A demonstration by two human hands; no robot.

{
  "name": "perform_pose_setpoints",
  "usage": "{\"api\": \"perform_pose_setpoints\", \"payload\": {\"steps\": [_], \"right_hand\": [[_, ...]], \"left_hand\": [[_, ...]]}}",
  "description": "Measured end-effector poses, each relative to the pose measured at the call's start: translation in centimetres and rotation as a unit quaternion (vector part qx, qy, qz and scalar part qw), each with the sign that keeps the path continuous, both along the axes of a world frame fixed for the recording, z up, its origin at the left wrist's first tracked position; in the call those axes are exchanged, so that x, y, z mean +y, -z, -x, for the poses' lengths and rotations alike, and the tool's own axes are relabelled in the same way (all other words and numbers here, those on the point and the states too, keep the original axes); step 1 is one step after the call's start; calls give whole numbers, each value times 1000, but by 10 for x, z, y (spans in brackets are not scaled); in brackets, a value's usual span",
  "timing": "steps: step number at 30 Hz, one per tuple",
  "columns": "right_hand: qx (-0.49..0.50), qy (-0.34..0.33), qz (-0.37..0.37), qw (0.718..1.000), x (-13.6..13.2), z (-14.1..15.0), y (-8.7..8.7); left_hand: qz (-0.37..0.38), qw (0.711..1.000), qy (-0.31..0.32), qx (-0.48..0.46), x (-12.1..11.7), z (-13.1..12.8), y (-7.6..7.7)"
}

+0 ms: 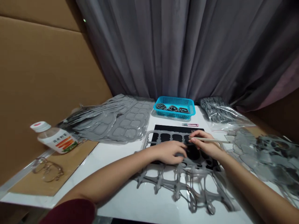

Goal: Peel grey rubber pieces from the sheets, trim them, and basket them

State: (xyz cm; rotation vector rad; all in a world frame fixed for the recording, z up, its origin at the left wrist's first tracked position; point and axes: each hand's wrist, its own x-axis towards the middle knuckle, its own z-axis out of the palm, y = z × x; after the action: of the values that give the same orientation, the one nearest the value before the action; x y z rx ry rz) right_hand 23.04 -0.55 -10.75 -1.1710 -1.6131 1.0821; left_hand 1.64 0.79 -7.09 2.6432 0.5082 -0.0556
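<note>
My left hand (pixel 170 152) lies palm down on a grey rubbery lattice sheet (pixel 179 183) that rests over a black mat (pixel 177 128), fingers curled and pressing on it. My right hand (pixel 205 144) pinches a thin pale stick (pixel 213 140), its tip pointing left into a cell of the sheet near the left fingertips. The sheet's loose grey webbing trails toward me across the white table (pixel 116 161).
A blue basket (pixel 174 107) with grey rings stands behind. Small pink snips (pixel 190 125) lie before it. Stacked grey sheets (pixel 116 119) lie left, grey scrap webbing (pixel 268 152) right, a plastic bag (pixel 218 112) far right. A lying bottle (pixel 54 137) and glasses (pixel 48 169) sit far left.
</note>
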Motion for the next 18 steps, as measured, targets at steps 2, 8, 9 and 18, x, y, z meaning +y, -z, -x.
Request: {"api": "perform_pose_setpoints", "payload": {"steps": [2, 8, 9, 18], "right_hand": [[-21, -36, 1, 999, -2, 4, 8], [-97, -162, -13, 982, -9, 6, 17], [-104, -169, -17, 980, -10, 6, 18], [-145, -189, -80, 968, -14, 11, 16]], "left_hand": [[-2, 1000, -23, 1, 2, 28, 7], [-4, 999, -48, -14, -7, 53, 30], [-2, 999, -47, -14, -7, 52, 31], [1, 998, -51, -29, -6, 51, 30]]}}
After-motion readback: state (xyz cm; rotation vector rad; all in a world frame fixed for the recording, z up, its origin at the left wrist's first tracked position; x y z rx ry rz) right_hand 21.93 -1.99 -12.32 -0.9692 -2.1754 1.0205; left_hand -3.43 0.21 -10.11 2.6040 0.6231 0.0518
